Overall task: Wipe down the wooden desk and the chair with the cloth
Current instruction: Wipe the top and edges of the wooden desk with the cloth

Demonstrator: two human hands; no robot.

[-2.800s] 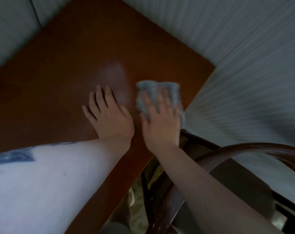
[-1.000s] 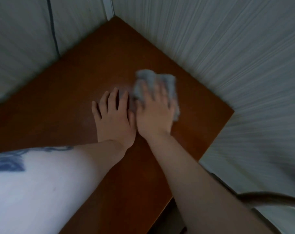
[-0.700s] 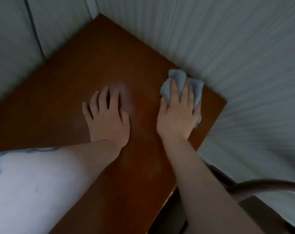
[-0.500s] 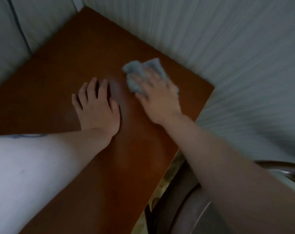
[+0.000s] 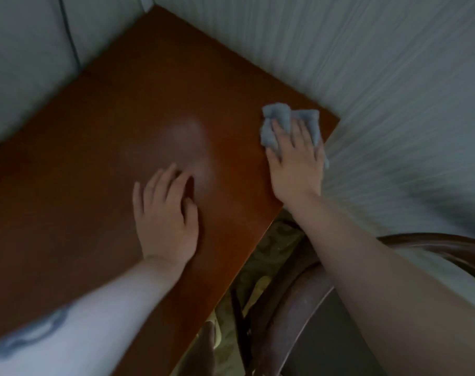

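Head view: the right hand has its fingers flat on the cloth, pressing it down at the desk's far right corner, probably so it wipes right to the edge. The left hand lies open mid-desk, holding nothing, likely for support. The chair sits just off the desk's right edge, under the right arm, and the wall crowds that corner.

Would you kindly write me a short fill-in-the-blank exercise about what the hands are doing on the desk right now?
1. The right hand presses a grey ____ onto the wooden desk.
2. The left hand lies ____ on the desk, holding nothing.
3. The cloth sits near the desk's ____ corner, by the wall.
4. Below the right forearm curves the dark back of a ____.

Missing words: cloth; flat; right; chair
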